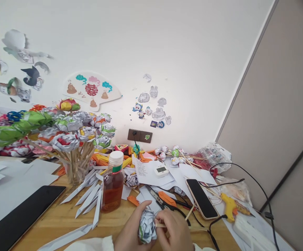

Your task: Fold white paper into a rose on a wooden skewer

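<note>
My left hand (129,230) is closed around a folded white paper flower (147,228) with printed lines and a little green on its petals. In my right hand (174,230) a thin wooden stick (161,225) is pinched, its near end at the flower's right side. Whether the stick has gone into the flower, I cannot tell. Just beyond the hands lie black scissors (155,196) and a folded orange paper piece (167,198). A bottle of amber liquid (112,191) with a white cap stands to the left of the flower.
A jar of paper flowers (74,170) stands at left, with folded white strips (88,198) beside it. A black tablet (27,216) lies front left. At right are a phone (202,199), a yellow glue gun (229,207), black cables and a power strip (256,233).
</note>
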Demonstrator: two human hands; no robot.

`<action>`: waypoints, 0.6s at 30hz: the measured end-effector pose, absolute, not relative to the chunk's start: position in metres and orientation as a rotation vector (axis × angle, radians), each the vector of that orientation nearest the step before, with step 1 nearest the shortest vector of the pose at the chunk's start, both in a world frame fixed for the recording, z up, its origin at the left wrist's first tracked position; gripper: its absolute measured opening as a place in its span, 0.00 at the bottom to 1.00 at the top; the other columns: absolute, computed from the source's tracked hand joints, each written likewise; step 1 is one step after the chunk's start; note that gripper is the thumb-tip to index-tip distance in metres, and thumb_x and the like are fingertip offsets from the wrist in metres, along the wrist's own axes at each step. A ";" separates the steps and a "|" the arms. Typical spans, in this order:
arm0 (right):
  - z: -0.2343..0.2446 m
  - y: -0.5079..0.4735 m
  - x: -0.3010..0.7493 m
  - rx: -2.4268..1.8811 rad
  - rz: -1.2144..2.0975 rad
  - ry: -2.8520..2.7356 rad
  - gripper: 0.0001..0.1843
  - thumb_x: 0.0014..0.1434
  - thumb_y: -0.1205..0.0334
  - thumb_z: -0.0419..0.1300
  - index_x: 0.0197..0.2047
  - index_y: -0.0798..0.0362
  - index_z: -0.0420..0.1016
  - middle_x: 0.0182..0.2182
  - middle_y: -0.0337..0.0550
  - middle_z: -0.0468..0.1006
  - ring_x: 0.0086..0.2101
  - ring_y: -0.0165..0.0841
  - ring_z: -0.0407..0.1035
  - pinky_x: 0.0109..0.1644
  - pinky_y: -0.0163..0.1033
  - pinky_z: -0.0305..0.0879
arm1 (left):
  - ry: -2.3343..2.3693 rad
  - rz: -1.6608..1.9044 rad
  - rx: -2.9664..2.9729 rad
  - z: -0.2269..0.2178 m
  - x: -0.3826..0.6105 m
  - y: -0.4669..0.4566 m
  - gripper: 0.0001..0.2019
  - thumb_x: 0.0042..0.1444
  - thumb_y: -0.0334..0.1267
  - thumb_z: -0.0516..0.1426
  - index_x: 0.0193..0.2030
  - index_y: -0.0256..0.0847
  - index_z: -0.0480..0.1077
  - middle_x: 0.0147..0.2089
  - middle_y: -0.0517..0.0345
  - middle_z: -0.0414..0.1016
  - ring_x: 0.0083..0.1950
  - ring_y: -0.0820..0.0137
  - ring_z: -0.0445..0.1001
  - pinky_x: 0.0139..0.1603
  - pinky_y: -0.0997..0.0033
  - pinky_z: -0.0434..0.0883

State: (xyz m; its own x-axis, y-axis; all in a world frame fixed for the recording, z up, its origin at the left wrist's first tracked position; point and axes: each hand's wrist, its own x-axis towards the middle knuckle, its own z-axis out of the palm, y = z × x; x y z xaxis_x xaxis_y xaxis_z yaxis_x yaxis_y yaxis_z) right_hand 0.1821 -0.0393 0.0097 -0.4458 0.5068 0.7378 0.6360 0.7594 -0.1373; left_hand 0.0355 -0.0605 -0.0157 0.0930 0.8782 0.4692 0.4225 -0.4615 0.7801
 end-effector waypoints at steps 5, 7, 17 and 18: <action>0.011 -0.039 0.185 -0.869 -0.119 -2.161 0.07 0.53 0.67 0.46 0.29 0.52 0.64 0.21 0.38 0.67 0.23 0.30 0.64 0.25 0.32 0.56 | 1.263 1.417 1.942 -0.015 0.037 -0.063 0.29 0.38 0.24 0.53 0.51 0.42 0.53 0.46 0.54 0.67 0.46 0.66 0.68 0.46 0.72 0.65; 0.013 -0.038 0.187 -0.898 -0.097 -2.116 0.08 0.56 0.66 0.46 0.31 0.52 0.65 0.22 0.39 0.68 0.23 0.30 0.64 0.26 0.33 0.58 | 1.224 1.424 1.927 -0.012 0.038 -0.064 0.29 0.37 0.23 0.52 0.49 0.42 0.53 0.42 0.57 0.69 0.42 0.68 0.70 0.42 0.74 0.66; 0.026 -0.042 0.188 -0.773 -0.020 -2.021 0.11 0.61 0.60 0.42 0.39 0.52 0.63 0.31 0.44 0.68 0.31 0.31 0.66 0.31 0.34 0.65 | 1.203 1.322 1.927 -0.004 0.039 -0.066 0.26 0.34 0.23 0.51 0.45 0.43 0.57 0.37 0.61 0.70 0.37 0.69 0.70 0.38 0.75 0.67; 0.026 -0.042 0.187 -0.754 -0.005 -2.058 0.12 0.62 0.61 0.40 0.38 0.52 0.64 0.29 0.43 0.68 0.30 0.31 0.65 0.32 0.35 0.65 | 1.211 1.320 1.934 -0.004 0.039 -0.067 0.27 0.33 0.23 0.51 0.45 0.43 0.57 0.38 0.60 0.70 0.39 0.68 0.70 0.39 0.75 0.67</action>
State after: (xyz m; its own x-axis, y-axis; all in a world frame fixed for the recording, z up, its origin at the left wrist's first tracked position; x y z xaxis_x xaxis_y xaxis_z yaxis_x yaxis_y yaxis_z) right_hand 0.1868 -0.0422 0.0261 -0.3950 0.5091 0.7647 0.5131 0.8127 -0.2760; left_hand 0.0390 -0.0666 -0.0043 0.1343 0.8742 0.4666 0.3893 -0.4796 0.7864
